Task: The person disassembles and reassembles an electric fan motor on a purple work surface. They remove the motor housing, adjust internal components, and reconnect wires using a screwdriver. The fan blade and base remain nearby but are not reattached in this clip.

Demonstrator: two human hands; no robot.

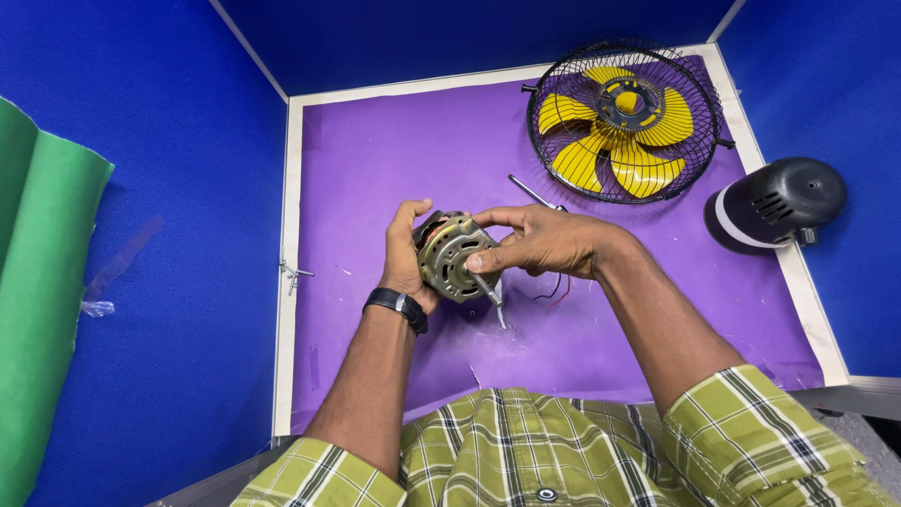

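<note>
One purple mat (pixel 375 169) covered the table, walled on three sides by blue panels (pixel 141 113), with a green sheet (pixel 38 282) hanging at the far left. It seemed laid down to keep small parts visible against a plain colour.

The black wire cage (pixel 627 120) lay flat at the mat's far right corner. It was the only container in view, and it held a yellow fan blade (pixel 648 141) inside its bars. Just right of it, off the mat's edge, a black motor cover (pixel 779 202) lay on its side, well apart from the hands.

The motor (pixel 450 255) was held above the middle of the mat, its shaft (pixel 488 293) pointing toward the person, likely so the face could be worked on. The left hand (pixel 408 258) cupped the motor from behind, fingers closed around its body to steady it. The right hand (pixel 535 242) pinched the motor's front rim, thumb and forefinger narrow. Thin wires (pixel 554 291) trailed beneath it.

A screwdriver (pixel 530 192) lay just beyond the hands, and a small metal clip (pixel 293 273) sat at the mat's left edge
</note>
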